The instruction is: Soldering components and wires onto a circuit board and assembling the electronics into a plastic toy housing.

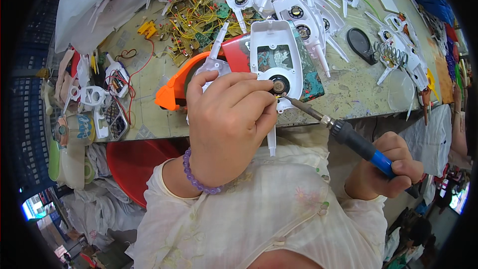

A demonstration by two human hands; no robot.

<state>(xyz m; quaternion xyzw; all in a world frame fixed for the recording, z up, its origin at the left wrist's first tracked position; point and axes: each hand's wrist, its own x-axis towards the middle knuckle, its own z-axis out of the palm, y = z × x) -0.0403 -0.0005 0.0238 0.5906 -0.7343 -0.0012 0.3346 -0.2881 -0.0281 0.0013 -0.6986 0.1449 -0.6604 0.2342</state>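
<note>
- Right hand [386,167], nearest the viewer: fingers clamped around the blue-and-black handle of a soldering iron [348,137], whose metal tip reaches up-left to the speaker.
- Left hand [229,119], with a purple bead bracelet [196,177] at the wrist: fingers pinched together at the small round speaker [279,86] set in a white plastic shell [275,60].
- The shell sits at the near edge of the table [343,94], over a red and teal patterned piece [311,77]; an orange plastic part [172,94] lies just left.
- Farther back: a heap of green circuit boards with yellow wires [196,17], and rows of white shells [298,0].
- Far left: a clear plastic bag [94,5].
</note>
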